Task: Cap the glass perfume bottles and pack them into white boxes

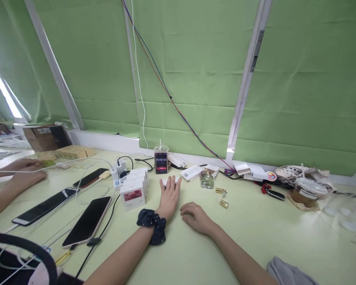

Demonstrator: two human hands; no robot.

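Note:
My left hand (pixel 168 198), with a dark dotted scrunchie (pixel 153 225) at the wrist, reaches forward palm down with its fingers stretched out. Its fingertips lie over a small white item (pixel 165 181), mostly hidden beneath them. Beside it on the tabletop, my right hand (pixel 197 217) rests with loosely bent fingers and holds nothing. Left of my hands stands a row of small white boxes (pixel 133 196), the front one with a pink picture. A phone (pixel 161 162) stands upright ahead of my left hand. Beyond my right hand are a glass bottle (pixel 207 179) and gold caps (pixel 224 204).
Several phones (pixel 87 221) and tangled cables lie on the left, near a white power strip (pixel 116 174). Another person's hands (pixel 25 174) are at the far left. Opened white boxes (pixel 191 173) lie at the back. A drink cup (pixel 308 192) stands on the right.

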